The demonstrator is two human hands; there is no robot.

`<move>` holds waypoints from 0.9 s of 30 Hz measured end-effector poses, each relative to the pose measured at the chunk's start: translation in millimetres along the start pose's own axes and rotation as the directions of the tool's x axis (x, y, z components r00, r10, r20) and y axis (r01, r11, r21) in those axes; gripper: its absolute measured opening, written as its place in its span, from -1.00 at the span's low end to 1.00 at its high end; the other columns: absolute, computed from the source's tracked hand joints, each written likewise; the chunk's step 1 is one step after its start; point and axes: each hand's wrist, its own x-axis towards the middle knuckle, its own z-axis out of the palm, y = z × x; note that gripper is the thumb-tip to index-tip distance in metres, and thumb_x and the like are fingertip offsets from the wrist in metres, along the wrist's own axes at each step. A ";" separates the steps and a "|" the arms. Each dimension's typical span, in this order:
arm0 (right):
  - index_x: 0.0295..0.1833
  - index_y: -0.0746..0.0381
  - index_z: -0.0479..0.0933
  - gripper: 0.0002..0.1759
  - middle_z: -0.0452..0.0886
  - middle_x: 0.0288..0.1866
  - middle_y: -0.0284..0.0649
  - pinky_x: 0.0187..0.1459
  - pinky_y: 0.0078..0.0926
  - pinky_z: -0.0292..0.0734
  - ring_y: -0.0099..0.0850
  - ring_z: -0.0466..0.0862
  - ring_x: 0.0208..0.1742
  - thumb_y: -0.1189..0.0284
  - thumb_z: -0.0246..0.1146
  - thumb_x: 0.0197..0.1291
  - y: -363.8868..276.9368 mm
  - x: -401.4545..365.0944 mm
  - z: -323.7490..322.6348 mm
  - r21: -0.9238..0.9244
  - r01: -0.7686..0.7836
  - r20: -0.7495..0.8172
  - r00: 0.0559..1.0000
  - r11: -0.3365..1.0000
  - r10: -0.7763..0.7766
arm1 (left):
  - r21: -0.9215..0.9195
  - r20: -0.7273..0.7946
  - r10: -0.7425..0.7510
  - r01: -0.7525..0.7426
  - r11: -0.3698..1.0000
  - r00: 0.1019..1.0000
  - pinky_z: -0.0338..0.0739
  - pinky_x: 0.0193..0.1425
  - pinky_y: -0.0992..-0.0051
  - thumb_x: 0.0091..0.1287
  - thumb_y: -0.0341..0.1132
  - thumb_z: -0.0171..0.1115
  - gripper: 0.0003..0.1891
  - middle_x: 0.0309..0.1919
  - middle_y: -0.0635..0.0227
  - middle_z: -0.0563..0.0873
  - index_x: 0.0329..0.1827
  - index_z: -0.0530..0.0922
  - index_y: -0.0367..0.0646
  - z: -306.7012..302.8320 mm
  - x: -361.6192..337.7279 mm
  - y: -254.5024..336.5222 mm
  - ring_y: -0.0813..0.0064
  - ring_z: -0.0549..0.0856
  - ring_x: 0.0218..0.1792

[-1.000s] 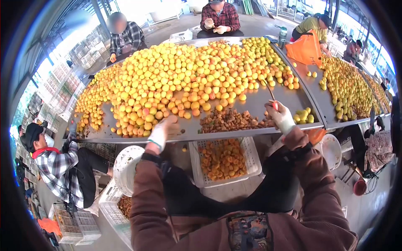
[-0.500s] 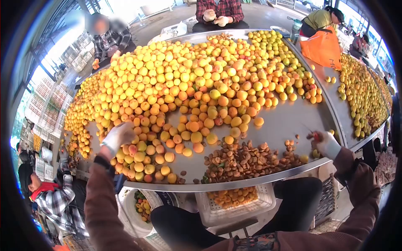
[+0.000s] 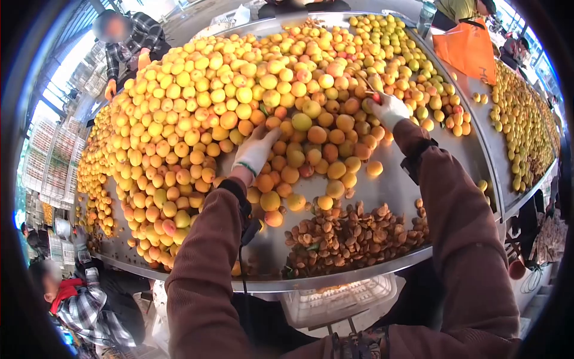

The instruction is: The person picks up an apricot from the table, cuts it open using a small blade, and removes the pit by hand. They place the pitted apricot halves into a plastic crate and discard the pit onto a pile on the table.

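A large heap of yellow-orange apricots covers much of the metal table. My left hand, in a white glove, lies against the fruit at the middle of the heap, fingers stretched out and apart. Further right and a little deeper in the heap is my right hand, also gloved. Its fingers are closed around a small red-handled knife, whose thin blade points up and left over the apricots. Along the near edge lies a pile of brown apricot pits.
Below the table edge stands a white plastic crate. A raised metal divider separates a second fruit pile at right, near an orange bag. A person in plaid sits at the far left; another is nearer.
Both hands have moved forward and inward, the left from the heap's left front, the right from the table's right front edge, still with the knife. The view has tilted down.
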 end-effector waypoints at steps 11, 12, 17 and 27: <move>0.17 -0.15 0.56 -0.59 0.70 -0.17 -0.06 0.03 -0.01 0.52 -0.02 0.67 -0.07 0.05 0.09 0.25 -36.7 -89.2 -10.5 0.047 0.222 0.169 0.959 0.974 -0.227 | 0.356 0.275 0.094 -0.192 0.914 0.957 0.37 0.35 0.28 0.30 0.30 0.02 -0.25 0.28 0.09 0.54 0.42 0.37 -0.01 55.0 -73.0 31.3 0.12 0.52 0.29; 0.13 -0.11 0.58 -0.62 0.69 -0.18 -0.03 0.01 -0.04 0.52 0.01 0.66 -0.07 0.06 0.10 0.26 -27.2 -99.4 -3.5 -0.021 0.361 0.090 0.929 0.932 -0.358 | 0.357 0.268 0.103 -0.198 0.913 0.958 0.37 0.35 0.28 0.30 0.30 0.02 -0.25 0.28 0.09 0.54 0.42 0.37 -0.01 57.2 -80.6 28.3 0.12 0.52 0.29; 0.02 0.04 0.58 -0.66 0.66 -0.19 0.00 -0.06 -0.12 0.53 0.04 0.64 -0.09 0.11 0.15 0.26 -10.9 -158.3 -49.1 0.063 0.238 0.240 0.939 0.969 -0.246 | 0.277 0.147 0.264 -0.296 0.914 0.953 0.31 0.39 0.31 0.35 0.21 0.00 -0.32 0.28 0.09 0.54 0.37 0.43 -0.09 44.9 -143.9 36.3 0.12 0.49 0.30; -0.17 0.24 0.56 -0.75 0.65 -0.37 -0.03 -0.21 -0.34 0.54 -0.17 0.67 -0.32 0.26 0.27 0.26 -29.5 -329.7 -96.6 0.579 0.155 -0.214 0.976 0.801 -0.035 | -0.712 -0.173 0.045 -0.157 0.685 0.984 0.49 -0.08 0.62 0.34 -0.22 0.28 -0.68 -0.26 0.44 0.67 -0.05 0.63 -0.33 19.3 -272.1 30.0 0.57 0.65 -0.17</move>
